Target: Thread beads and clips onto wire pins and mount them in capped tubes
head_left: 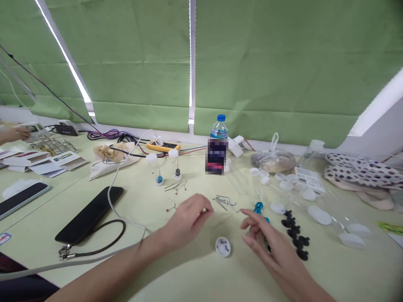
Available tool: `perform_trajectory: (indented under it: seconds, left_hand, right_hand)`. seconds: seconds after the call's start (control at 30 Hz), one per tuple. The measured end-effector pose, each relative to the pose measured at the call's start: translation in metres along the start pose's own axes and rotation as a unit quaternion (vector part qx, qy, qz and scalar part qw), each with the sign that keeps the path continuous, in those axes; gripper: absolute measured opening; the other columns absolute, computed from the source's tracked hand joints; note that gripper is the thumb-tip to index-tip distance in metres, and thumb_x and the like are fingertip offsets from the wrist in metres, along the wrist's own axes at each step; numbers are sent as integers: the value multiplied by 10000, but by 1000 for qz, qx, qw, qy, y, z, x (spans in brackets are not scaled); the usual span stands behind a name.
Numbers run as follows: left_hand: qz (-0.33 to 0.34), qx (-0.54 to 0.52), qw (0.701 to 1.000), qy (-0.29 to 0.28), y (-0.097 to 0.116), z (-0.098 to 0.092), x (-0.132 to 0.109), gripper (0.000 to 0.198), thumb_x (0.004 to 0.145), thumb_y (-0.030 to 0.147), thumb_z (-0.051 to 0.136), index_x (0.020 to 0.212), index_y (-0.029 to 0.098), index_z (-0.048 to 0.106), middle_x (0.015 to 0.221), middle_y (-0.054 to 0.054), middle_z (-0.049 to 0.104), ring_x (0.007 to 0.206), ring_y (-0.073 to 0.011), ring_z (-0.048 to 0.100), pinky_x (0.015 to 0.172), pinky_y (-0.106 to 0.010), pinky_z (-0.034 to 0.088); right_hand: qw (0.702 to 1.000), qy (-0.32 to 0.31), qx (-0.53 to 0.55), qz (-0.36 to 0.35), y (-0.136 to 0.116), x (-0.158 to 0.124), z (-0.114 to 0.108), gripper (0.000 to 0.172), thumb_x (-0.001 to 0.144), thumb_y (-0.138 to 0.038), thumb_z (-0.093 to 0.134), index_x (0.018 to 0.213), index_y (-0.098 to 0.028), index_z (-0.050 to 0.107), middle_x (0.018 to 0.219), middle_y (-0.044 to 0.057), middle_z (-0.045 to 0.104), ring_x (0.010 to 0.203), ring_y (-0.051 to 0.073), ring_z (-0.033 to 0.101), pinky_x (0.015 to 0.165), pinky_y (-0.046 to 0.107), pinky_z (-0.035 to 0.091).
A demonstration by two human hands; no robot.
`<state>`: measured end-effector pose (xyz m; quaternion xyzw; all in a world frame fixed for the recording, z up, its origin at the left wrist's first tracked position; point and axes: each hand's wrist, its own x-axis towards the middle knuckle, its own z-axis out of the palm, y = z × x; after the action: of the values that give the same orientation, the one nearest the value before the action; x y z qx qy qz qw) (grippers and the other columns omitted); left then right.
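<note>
My left hand (191, 216) is over the table with thumb and fingers pinched together; whatever may be between the fingertips is too small to make out. My right hand (267, 241) has its fingers apart and seems to hold nothing. Its index fingertip is close to the end of a bent metal rod (233, 204); I cannot tell if they touch. Beyond both hands lies a small pile of metal rods (222, 202). Between my wrists sits a round white cap (223, 247) with small grey pieces inside. Blue shiny balls (258, 206) lie past my right fingers.
Black plastic parts (294, 235) and clear tubes with white lids (319, 215) spread to the right. Two capped tubes (176, 165) stand upright behind my left hand. A phone (90, 216), a cable (115, 205) and a bottle (218, 144) are around. Another person's hand (15, 133) is far left.
</note>
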<state>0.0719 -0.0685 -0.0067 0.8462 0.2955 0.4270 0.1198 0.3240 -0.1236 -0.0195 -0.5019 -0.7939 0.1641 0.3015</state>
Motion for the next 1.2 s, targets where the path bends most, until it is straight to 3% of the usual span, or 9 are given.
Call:
perform_trajectory:
  seconds: [0.1,0.2,0.27,0.37,0.53,0.63,0.8,1.07,1.2]
  left_hand:
    - [117,14,992,-41,20,12,-8,102,948,109,449,911,172,521,801,-55,641,729,-147,559,677,-261,473]
    - [149,1,987,-56,28,20,-13,94,951,106,451,947,160,528,805,-66,658,705,-153,565,671,-273,475]
    - [129,-18,991,-43,26,22,-14,48,961,196,501,988,163,523,808,-58,664,704,-156,581,668,-270,478]
    - [59,-24,997,-53,18,21,-12,295,909,431,577,1053,180,513,857,-54,669,768,-177,603,707,-278,487]
    - [-15,-11,982,-189,11,19,-10,558,776,614,650,1116,189,527,1029,-77,642,942,-228,570,855,-331,467]
    - [-40,8,968,-246,12,23,-12,637,704,630,707,1136,192,542,1071,-77,615,994,-246,546,888,-347,443]
    - [-96,9,956,-276,11,28,-14,411,722,442,779,990,204,578,990,-26,605,929,-206,545,812,-302,431]
    - [-140,-76,949,-274,13,28,-12,367,727,406,789,994,227,613,1000,-20,606,962,-198,548,809,-271,431]
    - [-92,-103,944,-300,13,33,-15,408,714,468,783,1009,224,643,1002,-41,618,963,-214,555,853,-291,430]
  right_hand:
    - [996,-21,91,-11,-14,-6,11,284,989,-248,438,1269,-290,428,867,-9,625,715,139,623,638,217,506]
    - [992,-24,114,-49,-21,-7,16,121,992,-220,437,982,-263,549,766,-23,596,666,136,592,605,215,456]
    - [991,-19,111,-70,-22,-6,12,187,996,-229,431,850,-244,547,717,-26,570,626,133,561,578,221,418]
    - [993,13,108,-34,-17,0,-4,226,1007,-263,405,846,-241,563,718,-22,572,633,138,555,581,228,405]
    - [981,155,87,79,4,10,-34,267,986,-371,446,815,-247,611,867,8,591,752,158,579,628,234,441]
    - [964,224,73,122,15,14,-44,326,951,-450,474,736,-237,595,971,22,586,811,175,586,662,254,462]
    - [938,251,124,205,22,14,-49,318,937,-518,463,802,-251,571,873,21,653,883,219,623,753,312,477]
    - [937,178,224,200,23,16,-39,301,960,-542,407,877,-257,456,701,8,645,705,219,648,660,347,518]
    - [972,119,96,177,19,17,-36,335,985,-529,322,819,-257,425,597,-22,556,539,181,540,521,291,434]
